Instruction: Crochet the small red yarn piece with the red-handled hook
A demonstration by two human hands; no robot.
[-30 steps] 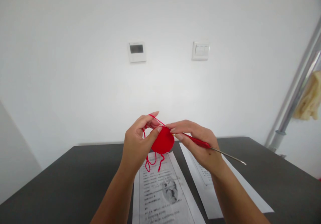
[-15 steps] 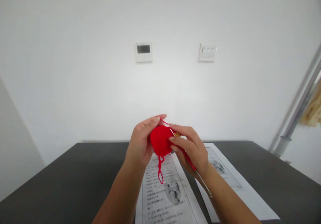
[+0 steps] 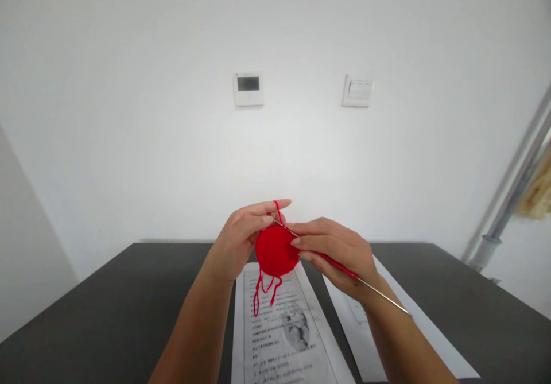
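Observation:
My left hand pinches a round red crocheted piece above the table, with red yarn looped over its raised forefinger. Loose yarn tails hang below the piece. My right hand grips a red-handled crochet hook, its tip at the top edge of the piece and its metal shaft pointing back to the lower right.
A dark table lies below, with a printed sheet under my hands and a second sheet to the right. On the white wall are a control panel and a switch. A metal pole stands at right.
My right hand has turned so the hook's shaft swings out to the lower right. The red piece has dropped a little, and its yarn tails now hang spread apart.

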